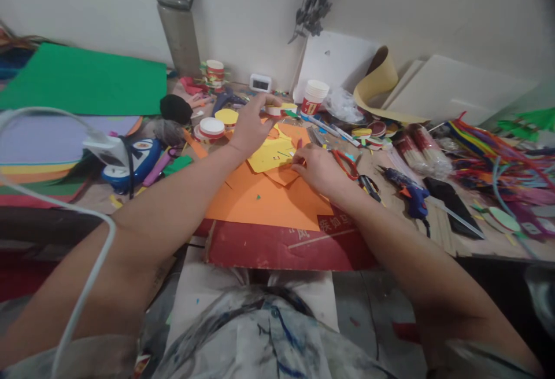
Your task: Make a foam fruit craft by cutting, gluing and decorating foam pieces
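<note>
My left hand reaches forward over the table, fingers stretched toward a small round white and red lid that its fingertips touch. My right hand rests on a yellow cut paper shape, fingers curled in a pinch at its right edge; what it pinches is too small to name. The yellow shape lies on an orange sheet, which covers a red cardboard box flap.
Red-handled scissors and a blue glue gun lie right of my right hand. Paper cups, round lids, a metal bottle, a green sheet, stacked coloured sheets and pipe cleaners crowd the table. A white cable crosses my left arm.
</note>
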Action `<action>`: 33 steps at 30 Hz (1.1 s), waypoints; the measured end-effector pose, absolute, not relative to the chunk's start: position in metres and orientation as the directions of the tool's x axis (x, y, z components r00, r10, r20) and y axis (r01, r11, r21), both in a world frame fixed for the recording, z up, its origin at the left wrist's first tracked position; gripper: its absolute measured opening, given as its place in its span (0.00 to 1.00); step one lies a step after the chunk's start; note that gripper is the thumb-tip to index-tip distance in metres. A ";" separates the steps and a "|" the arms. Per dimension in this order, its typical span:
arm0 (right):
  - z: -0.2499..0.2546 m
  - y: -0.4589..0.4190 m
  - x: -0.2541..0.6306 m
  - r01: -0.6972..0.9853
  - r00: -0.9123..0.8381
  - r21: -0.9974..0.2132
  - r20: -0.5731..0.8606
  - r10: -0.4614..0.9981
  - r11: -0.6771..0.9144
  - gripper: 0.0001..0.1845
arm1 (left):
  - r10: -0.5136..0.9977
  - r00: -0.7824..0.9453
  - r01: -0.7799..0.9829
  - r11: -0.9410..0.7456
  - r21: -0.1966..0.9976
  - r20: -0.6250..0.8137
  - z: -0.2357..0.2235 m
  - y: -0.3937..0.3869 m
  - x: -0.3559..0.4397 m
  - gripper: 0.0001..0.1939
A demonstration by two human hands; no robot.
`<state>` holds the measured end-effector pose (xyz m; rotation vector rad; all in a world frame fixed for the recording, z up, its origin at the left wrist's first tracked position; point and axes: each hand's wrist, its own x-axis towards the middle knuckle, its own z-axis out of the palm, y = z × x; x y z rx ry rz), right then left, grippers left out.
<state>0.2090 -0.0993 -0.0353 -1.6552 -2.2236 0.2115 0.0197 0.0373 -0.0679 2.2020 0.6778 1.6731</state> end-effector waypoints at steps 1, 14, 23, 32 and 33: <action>-0.035 -0.099 0.210 0.888 -0.234 -0.354 0.200 0.951 0.293 0.06 | 0.533 0.221 0.187 -0.845 0.501 0.817 -0.068 0.037 0.020 0.12; -0.037 -0.097 0.232 0.477 0.120 -0.811 0.443 0.888 0.340 0.04 | 0.461 0.327 -0.015 -0.871 0.492 0.825 -0.058 0.019 0.022 0.17; -0.023 -0.100 0.241 0.612 0.145 -0.668 0.621 0.770 0.423 0.04 | 0.536 0.437 -0.111 -0.765 0.635 0.722 -0.053 0.003 0.028 0.23; -0.025 -0.101 0.238 0.607 0.130 -0.613 0.705 0.697 0.506 0.08 | 0.497 0.471 -0.132 -0.777 0.616 0.729 -0.047 -0.001 0.028 0.24; -0.025 -0.101 0.237 0.608 0.117 -0.604 0.711 0.694 0.516 0.08 | 0.486 0.483 -0.135 -0.781 0.610 0.728 -0.046 -0.002 0.028 0.24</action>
